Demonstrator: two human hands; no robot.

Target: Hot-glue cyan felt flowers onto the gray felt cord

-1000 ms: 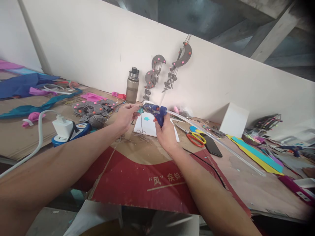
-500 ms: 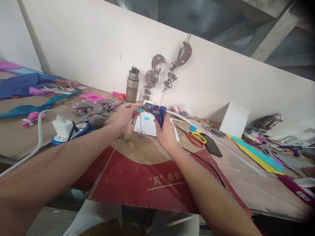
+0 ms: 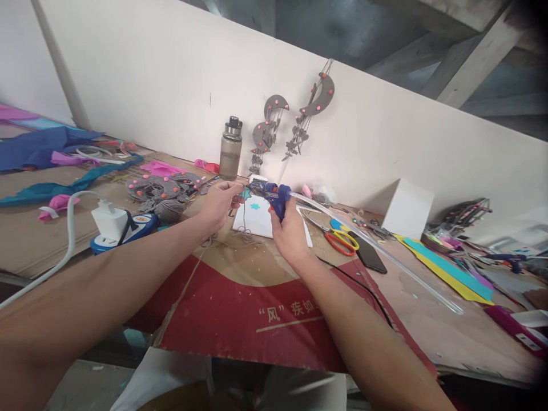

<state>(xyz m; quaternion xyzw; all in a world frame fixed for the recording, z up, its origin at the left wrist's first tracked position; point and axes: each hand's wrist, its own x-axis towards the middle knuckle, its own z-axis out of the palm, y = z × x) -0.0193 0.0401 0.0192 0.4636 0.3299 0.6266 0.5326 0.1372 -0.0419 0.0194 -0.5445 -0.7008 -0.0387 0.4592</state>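
My right hand (image 3: 287,227) is wrapped round the handle of a blue glue gun (image 3: 278,197), whose nozzle points left. A long clear glue stick (image 3: 377,245) sticks out of its back. The fingers of my left hand (image 3: 221,204) pinch a small teal piece (image 3: 245,194) right at the nozzle, and grey string hangs below it. Under both lies a white sheet (image 3: 261,223) with another teal flower-shaped piece (image 3: 255,206) on it. Exactly where the nozzle tip meets the held piece is too small to tell.
A bottle (image 3: 230,149) stands behind my left hand. Scissors (image 3: 342,242) and a black phone (image 3: 368,253) lie to the right. On the left are a white plug (image 3: 109,221) and grey felt pieces (image 3: 154,187). Grey moon decorations (image 3: 321,97) hang on the wall.
The teal piece in my left fingers has turned slightly and shows more of its shape beneath the nozzle. Both hands have otherwise hardly moved.
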